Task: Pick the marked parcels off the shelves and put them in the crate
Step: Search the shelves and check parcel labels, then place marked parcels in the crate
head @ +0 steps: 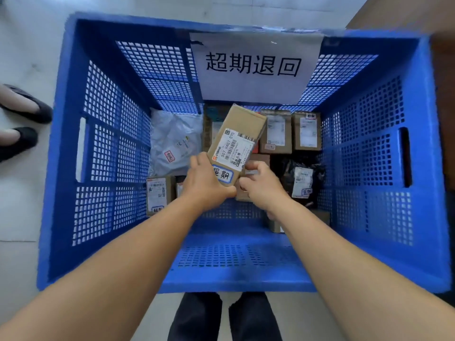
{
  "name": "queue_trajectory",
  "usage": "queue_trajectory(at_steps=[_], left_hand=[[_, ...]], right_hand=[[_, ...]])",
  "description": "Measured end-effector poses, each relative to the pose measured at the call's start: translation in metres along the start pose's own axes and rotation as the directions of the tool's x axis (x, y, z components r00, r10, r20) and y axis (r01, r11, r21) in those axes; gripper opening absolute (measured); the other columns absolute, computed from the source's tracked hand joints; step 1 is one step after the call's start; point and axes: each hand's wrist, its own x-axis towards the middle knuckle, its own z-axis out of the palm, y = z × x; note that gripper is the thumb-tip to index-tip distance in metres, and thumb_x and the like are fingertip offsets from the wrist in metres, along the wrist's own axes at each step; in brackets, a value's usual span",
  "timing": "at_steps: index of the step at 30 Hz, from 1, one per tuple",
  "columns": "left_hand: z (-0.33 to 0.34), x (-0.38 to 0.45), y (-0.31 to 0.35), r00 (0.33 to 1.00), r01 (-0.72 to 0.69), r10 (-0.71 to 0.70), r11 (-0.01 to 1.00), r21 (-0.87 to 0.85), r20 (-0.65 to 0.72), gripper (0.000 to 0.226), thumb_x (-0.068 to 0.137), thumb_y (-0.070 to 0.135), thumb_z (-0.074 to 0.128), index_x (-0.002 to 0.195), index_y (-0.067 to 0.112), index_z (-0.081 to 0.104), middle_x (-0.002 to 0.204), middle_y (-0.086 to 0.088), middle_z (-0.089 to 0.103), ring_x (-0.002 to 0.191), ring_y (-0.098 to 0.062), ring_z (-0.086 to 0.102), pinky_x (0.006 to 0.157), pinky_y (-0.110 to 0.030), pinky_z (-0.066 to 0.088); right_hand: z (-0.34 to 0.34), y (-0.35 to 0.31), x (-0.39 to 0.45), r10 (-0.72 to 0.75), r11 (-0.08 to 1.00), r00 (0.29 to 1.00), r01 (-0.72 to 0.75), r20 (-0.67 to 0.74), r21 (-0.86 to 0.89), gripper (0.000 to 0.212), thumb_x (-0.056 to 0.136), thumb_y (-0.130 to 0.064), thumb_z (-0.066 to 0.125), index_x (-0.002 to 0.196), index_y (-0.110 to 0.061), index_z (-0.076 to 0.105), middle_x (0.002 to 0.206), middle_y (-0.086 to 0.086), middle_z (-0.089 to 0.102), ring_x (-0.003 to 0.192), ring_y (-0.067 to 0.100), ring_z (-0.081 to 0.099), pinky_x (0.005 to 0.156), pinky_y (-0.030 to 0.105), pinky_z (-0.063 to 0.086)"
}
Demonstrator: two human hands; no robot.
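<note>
Blue crate [66, 153] holds labelled parcels; left hand [205, 183], right hand [261, 184] both grasp cardboard box [236, 136]

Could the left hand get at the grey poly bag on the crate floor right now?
Probably not right away: the left hand grips the near end of the cardboard box, held above the other parcels. The grey poly bag itself lies uncovered just left of it, so once the box is released the way looks free.
</note>
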Motion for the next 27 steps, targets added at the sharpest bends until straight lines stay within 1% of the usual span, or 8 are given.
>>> queue_trajectory(at_steps=[3,6,8,10,15,19,22,27], left_hand=[[0.015,0.011,-0.025,0.991,-0.082,0.068,0.989,0.126,0.114,0.081,0.061,0.038,0.08,0.123,0.013,0.034,0.12,-0.004,0.037,0.105,-0.025,0.05,0.079,-0.032,0.04],[0.031,0.023,-0.046,0.972,-0.162,0.115,0.96,0.228,0.206,0.086,0.061,0.037,0.08,0.128,0.014,0.033,0.12,-0.004,0.038,0.106,-0.026,0.051,0.081,-0.036,0.045],[0.04,0.031,-0.058,0.947,-0.242,0.157,0.922,0.302,0.281,0.088,0.062,0.035,0.08,0.132,0.013,0.032,0.121,-0.004,0.038,0.109,-0.025,0.049,0.084,-0.036,0.045],[0.051,0.039,-0.07,0.915,-0.31,0.182,0.887,0.341,0.36,0.095,0.062,0.034,0.079,0.138,0.012,0.028,0.123,-0.004,0.037,0.111,-0.025,0.048,0.087,-0.037,0.047],[0.082,0.055,-0.094,0.871,-0.398,0.2,0.822,0.407,0.448,0.102,0.062,0.033,0.078,0.144,0.014,0.021,0.126,-0.005,0.037,0.113,-0.026,0.047,0.088,-0.036,0.048],[0.109,0.066,-0.109,0.843,-0.44,0.198,0.79,0.428,0.501,0.097,0.068,0.029,0.076,0.145,0.015,0.02,0.135,-0.005,0.034,0.122,-0.026,0.041,0.095,-0.034,0.041],[0.134,0.075,-0.119,0.823,-0.465,0.195,0.771,0.435,0.533,0.1,0.07,0.027,0.075,0.148,0.014,0.015,0.148,-0.005,0.025,0.133,-0.028,0.031,0.105,-0.032,0.034],[0.173,0.096,-0.13,0.787,-0.513,0.208,0.744,0.428,0.582,0.093,0.07,0.021,0.073,0.146,0.016,0.02,0.145,-0.003,0.026,0.132,-0.028,0.032,0.104,-0.036,0.04]], right_hand=[[-0.007,0.016,0.02,0.0,0.991,0.998,-0.007,-0.057,-0.133,0.048,0.086,-0.013,0.062,0.128,-0.02,0.039,0.121,-0.001,0.059,0.096,0.01,0.057,0.075,0.021,0.043],[-0.011,0.042,0.043,0.004,0.924,0.991,-0.055,-0.134,-0.377,0.085,0.084,-0.018,0.066,0.149,-0.022,0.011,0.146,0.004,0.039,0.12,0.028,0.049,0.093,0.037,0.043],[-0.011,0.059,0.054,-0.07,0.859,0.994,0.019,-0.082,-0.511,0.099,0.084,-0.016,0.068,0.151,-0.027,-0.004,0.159,-0.004,0.01,0.132,0.028,0.039,0.101,0.04,0.039],[-0.009,0.074,0.064,-0.129,0.748,0.991,0.116,0.029,-0.653,0.104,0.081,-0.014,0.069,0.151,-0.031,-0.006,0.16,-0.008,-0.001,0.138,0.027,0.032,0.104,0.042,0.039],[-0.004,0.111,0.082,-0.102,0.521,0.979,0.205,0.178,-0.829,0.101,0.079,-0.021,0.072,0.151,-0.031,0.002,0.154,0.002,0.013,0.134,0.029,0.033,0.103,0.04,0.038],[0.005,0.14,0.097,0.004,0.552,0.982,0.156,0.19,-0.819,0.093,0.081,-0.017,0.068,0.149,-0.033,0.007,0.147,0.006,0.023,0.116,0.037,0.051,0.089,0.041,0.047],[0.01,0.16,0.112,0.075,0.585,0.978,0.115,0.195,-0.803,0.09,0.083,-0.013,0.065,0.15,-0.031,0.007,0.148,0.012,0.027,0.119,0.038,0.051,0.093,0.04,0.045],[0.009,0.186,0.138,0.181,0.594,0.961,0.064,0.21,-0.802,0.085,0.085,-0.013,0.062,0.151,-0.027,0.01,0.135,0.017,0.044,0.119,0.033,0.05,0.094,0.036,0.044]])
